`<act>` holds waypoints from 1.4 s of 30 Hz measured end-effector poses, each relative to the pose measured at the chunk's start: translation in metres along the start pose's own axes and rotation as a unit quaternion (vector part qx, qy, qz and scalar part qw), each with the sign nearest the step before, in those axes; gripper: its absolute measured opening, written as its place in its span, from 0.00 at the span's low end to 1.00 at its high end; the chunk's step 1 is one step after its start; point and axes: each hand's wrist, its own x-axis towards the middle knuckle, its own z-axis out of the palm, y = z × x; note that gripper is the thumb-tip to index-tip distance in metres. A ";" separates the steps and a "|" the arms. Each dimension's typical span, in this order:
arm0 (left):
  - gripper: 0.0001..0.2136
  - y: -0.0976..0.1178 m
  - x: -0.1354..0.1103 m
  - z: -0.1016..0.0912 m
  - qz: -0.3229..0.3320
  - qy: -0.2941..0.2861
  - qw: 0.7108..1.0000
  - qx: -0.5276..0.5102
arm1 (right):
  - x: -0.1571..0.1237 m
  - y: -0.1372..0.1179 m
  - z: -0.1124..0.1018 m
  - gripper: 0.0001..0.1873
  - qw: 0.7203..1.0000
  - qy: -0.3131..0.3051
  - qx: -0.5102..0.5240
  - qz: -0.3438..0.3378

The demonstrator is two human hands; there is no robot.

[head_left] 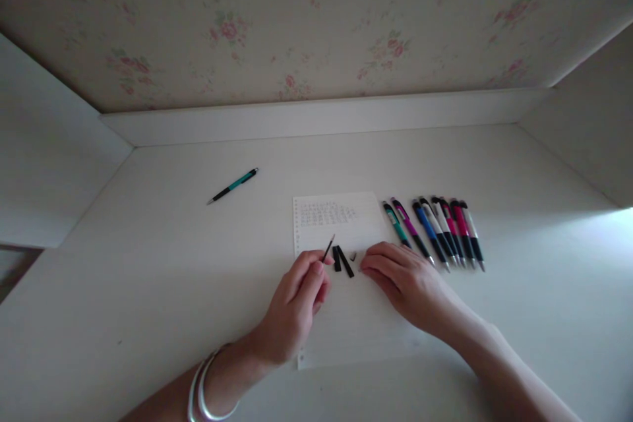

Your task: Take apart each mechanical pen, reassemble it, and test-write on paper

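— What's the left hand (pixel 297 297) got?

— A thin dark refill (pixel 329 248), pinched between thumb and fingertips just below the middle of the frame, its tip slanting up over the sheet of paper (pixel 341 224). The grip is closed tight on it.

— And the right hand (pixel 400 273)?

— It rests palm down on the paper, fingers loosely curled, holding nothing that I can see. Its fingertips lie just beside a small grey piece (pixel 353 255).

— Between the hands?

— Two black barrel pieces (pixel 342 260), lying touching each other on the paper, near the refill's lower end.

— So how far along does it look?

— I'd judge one pen is apart in pieces and not yet back together. The row of pens (pixel 435 231), right of centre on the table (pixel 148 277), all look whole, side by side just beside the paper's edge.

— Anything else?

— A green pen (pixel 232 186) lies alone, well apart, toward the upper left. The paper's top half carries faint writing. Bangles (pixel 202 389) circle the left wrist at the bottom of the frame.
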 end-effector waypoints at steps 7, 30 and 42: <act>0.16 0.002 -0.012 0.000 0.083 -0.054 0.979 0.177 | 0.000 -0.018 -0.001 0.14 0.967 0.096 0.216 0.096; 0.19 0.007 -0.011 0.013 -0.069 -0.136 0.985 0.084 | 0.004 -0.027 0.011 0.07 0.760 0.143 0.602 0.199; 0.19 0.007 -0.011 0.011 -0.068 -0.140 0.983 0.099 | 0.004 -0.031 0.007 0.07 0.801 0.173 0.538 0.199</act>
